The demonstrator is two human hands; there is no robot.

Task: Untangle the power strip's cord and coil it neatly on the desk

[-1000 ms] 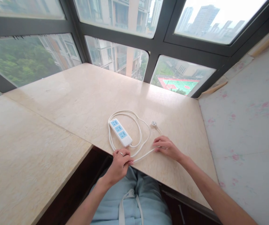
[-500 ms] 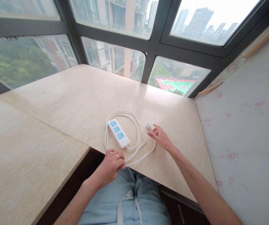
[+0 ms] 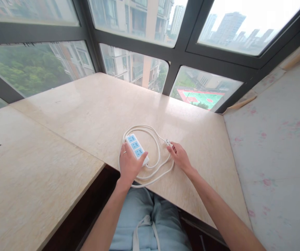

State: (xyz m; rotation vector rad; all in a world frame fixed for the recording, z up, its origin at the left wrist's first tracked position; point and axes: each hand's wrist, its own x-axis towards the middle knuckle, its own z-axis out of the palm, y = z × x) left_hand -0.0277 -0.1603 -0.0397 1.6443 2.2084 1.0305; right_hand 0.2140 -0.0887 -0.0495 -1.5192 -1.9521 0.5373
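A white power strip with blue sockets lies on the beige stone sill, its white cord looped around it. My left hand grips the near end of the strip, fingers wrapped round its sides. The cord's plug lies at the right of the loop. My right hand has its fingertips pinched on the cord right at the plug.
Dark-framed windows run along the sill's far edge. A pale flowered surface borders the sill on the right. A second stone slab lies to the left. My lap in light blue trousers is below the sill's near edge.
My left hand let go of the cord at the sill's edge and moved forward onto the power strip. My right hand slid along the cord up to the plug.
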